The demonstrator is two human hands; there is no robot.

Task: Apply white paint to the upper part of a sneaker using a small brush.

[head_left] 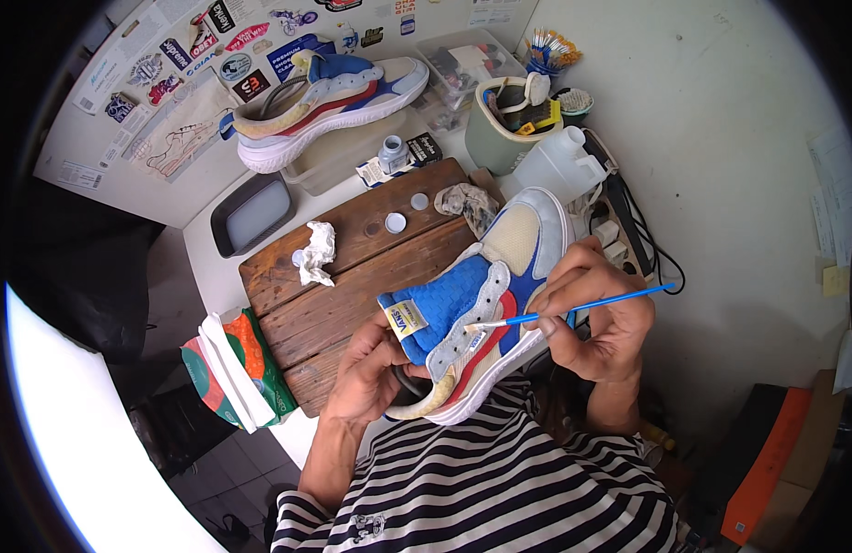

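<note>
So the held sneaker is up over the near right corner of the wooden board, and a few things look dicey. Left hand has its fingers clamped on the collar by the tongue; if that grip slips, the shoe probably rolls and the bristles smear. Just past the board's far edge, a small bottle looks uncapped, so a bump could tip it onto the wood. Right hand has its fingers pinched around a slim blue brush, tip at the pale lace panel; a wobble could drag it onto the red stripe.

Headcount, left to right: one tissue pack left of the board, one black tray off its far left corner, one crumpled tissue on it, one spare sneaker behind it, two round lids on it (maybe a third by the tissue), one grey rag at its right end, one whitish jug right of it.
</note>
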